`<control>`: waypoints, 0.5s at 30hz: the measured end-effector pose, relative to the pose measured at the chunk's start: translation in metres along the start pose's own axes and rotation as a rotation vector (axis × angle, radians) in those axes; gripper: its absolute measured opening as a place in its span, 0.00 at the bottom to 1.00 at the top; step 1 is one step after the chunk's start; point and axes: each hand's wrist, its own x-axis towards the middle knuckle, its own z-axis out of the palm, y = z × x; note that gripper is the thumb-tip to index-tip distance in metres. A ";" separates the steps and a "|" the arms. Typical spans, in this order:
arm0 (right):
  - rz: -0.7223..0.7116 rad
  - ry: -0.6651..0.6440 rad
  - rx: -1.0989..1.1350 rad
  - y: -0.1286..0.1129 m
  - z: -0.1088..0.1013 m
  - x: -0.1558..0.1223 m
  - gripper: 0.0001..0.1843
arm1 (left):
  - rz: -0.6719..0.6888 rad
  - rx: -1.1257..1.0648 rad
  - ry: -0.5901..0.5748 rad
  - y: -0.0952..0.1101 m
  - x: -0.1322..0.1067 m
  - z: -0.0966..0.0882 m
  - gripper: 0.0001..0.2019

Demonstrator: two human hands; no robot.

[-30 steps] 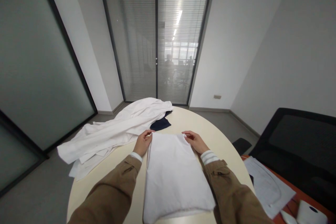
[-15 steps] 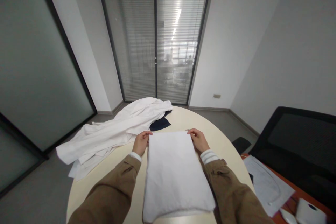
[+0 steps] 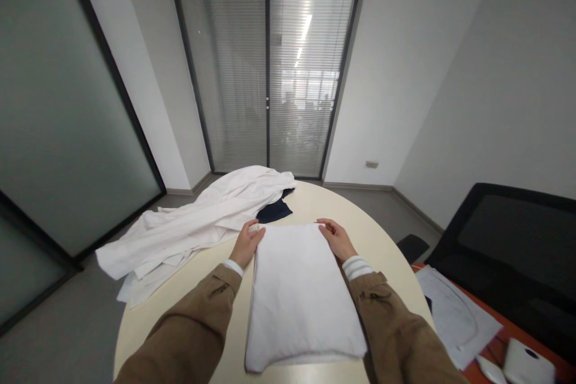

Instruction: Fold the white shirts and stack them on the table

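A folded white cloth [image 3: 302, 294] lies flat in front of me, its layers stacked into a rough rectangle. At its far left corner, my left hand [image 3: 248, 242] grips the edge, thumb on top and fingers at the rim. My right hand [image 3: 337, 239] pinches the far right corner the same way, thumb on the upper face. What the fingertips do under the edge is hidden. Just beyond my left hand, a heap of crumpled white clothing [image 3: 202, 216] covers part of the table, with a dark navy cloth [image 3: 274, 211] poking out from under it.
The round cream table [image 3: 373, 246] carries all the cloth; some white clothing hangs over its left edge. At right stand a black mesh chair [image 3: 517, 258] and an orange-brown surface [image 3: 508, 336] with paper [image 3: 456, 315], a white mouse [image 3: 490, 369] and a white device [image 3: 528, 363].
Both thumbs have shifted inward onto the cloth's top face, and my hands sit slightly closer together. The folded cloth and the heap stay nearly where they were.
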 end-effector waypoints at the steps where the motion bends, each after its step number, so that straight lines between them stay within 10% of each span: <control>1: -0.006 0.021 0.026 -0.001 0.000 0.001 0.27 | -0.014 0.006 -0.026 -0.001 -0.002 0.002 0.33; 5: 0.116 0.061 0.164 -0.012 0.003 -0.004 0.30 | -0.002 -0.016 -0.069 -0.003 -0.006 0.007 0.34; 15: 0.216 -0.362 0.303 -0.022 0.008 -0.023 0.34 | 0.101 -0.135 0.045 0.002 -0.006 0.009 0.33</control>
